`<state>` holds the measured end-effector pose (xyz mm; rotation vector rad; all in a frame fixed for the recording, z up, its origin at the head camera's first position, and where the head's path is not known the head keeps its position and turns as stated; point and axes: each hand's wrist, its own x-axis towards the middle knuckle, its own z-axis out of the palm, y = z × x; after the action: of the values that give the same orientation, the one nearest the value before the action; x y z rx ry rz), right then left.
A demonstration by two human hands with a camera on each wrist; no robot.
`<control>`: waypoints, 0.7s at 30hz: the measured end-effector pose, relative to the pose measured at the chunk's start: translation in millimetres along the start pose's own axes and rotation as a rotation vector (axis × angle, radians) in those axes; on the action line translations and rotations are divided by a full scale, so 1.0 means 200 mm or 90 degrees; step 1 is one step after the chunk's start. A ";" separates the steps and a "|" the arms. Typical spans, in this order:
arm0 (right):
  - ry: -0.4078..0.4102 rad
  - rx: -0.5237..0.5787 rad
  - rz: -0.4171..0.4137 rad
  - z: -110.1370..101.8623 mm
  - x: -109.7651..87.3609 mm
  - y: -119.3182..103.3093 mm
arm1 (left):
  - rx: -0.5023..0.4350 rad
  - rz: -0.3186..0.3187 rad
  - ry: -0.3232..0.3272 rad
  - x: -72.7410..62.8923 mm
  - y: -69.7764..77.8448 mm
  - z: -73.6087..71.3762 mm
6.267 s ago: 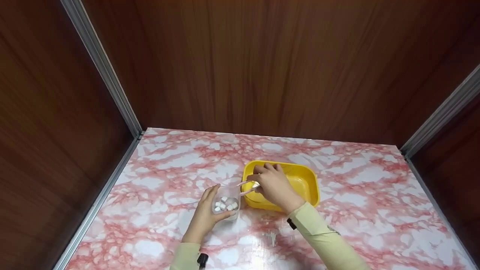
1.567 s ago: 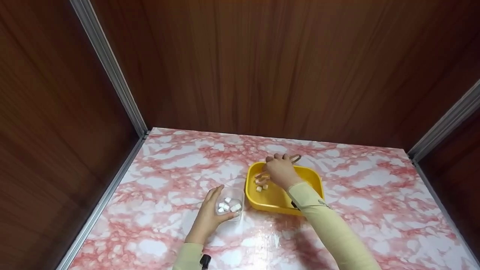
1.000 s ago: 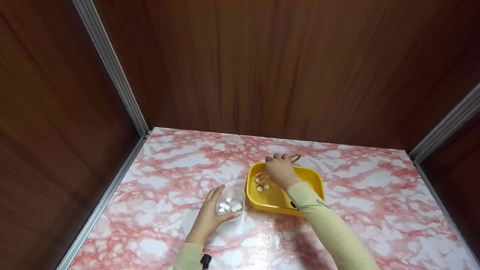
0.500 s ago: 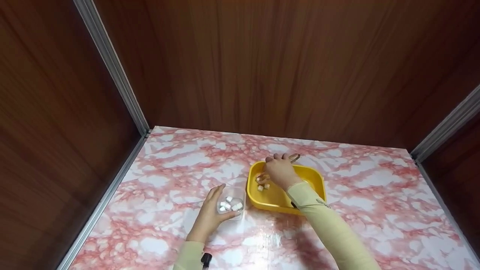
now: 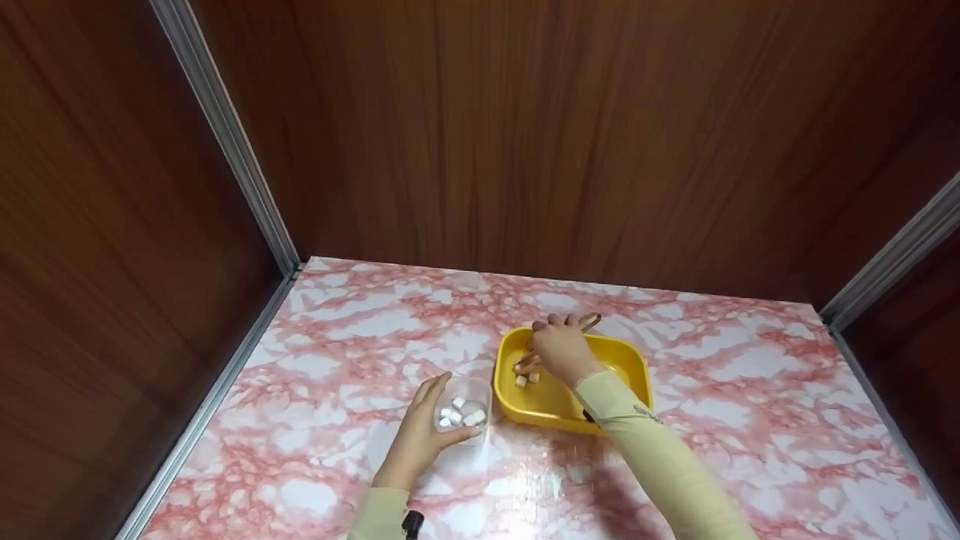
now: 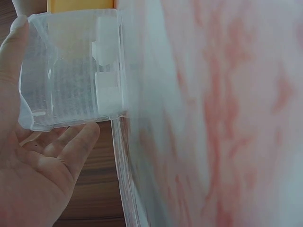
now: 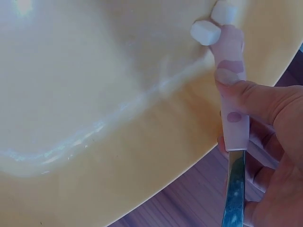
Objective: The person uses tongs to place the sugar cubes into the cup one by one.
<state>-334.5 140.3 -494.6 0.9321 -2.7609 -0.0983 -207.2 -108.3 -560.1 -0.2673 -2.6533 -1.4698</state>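
My left hand [image 5: 417,431] holds a small clear plastic container [image 6: 71,71] by its sides, thumb at the near side and fingers at the far one. Several white cubes [image 5: 452,415] lie on its bottom. To the right, my right hand [image 5: 562,347] reaches over a yellow basin [image 5: 551,420], pinching metal tongs [image 7: 232,104] with pinkish sleeves on the arms. The tongs' tips point down-left inside the basin, right at the white cubes there; two of these cubes [image 7: 206,32] show beside the tips in the right wrist view. The tongs' looped end sticks out behind the hand.
A red-and-white marbled tabletop [image 5: 337,360] carries everything. Dark wood panels [image 5: 487,135] enclose it at the back and both sides, with metal corner posts [image 5: 225,142]. The container stands close to the basin's left wall.
Earlier the right hand held the tongs near the container; it has since moved to the basin's inside. In the last second the tongs' tips have drawn together by the cubes. The left hand stays put.
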 end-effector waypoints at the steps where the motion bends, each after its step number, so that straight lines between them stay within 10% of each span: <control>1: -0.001 0.001 0.001 0.00 0.00 0.00 | 0.000 0.001 0.001 0.00 0.00 0.00; 21: 0.041 -0.011 -0.013 -0.08 -0.07 0.01 | -0.009 0.014 0.005 -0.01 0.00 0.01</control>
<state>-321.7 150.0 -481.1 0.9427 -2.6883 -0.0932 -206.1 -107.7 -561.2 -0.2907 -2.6272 -1.4801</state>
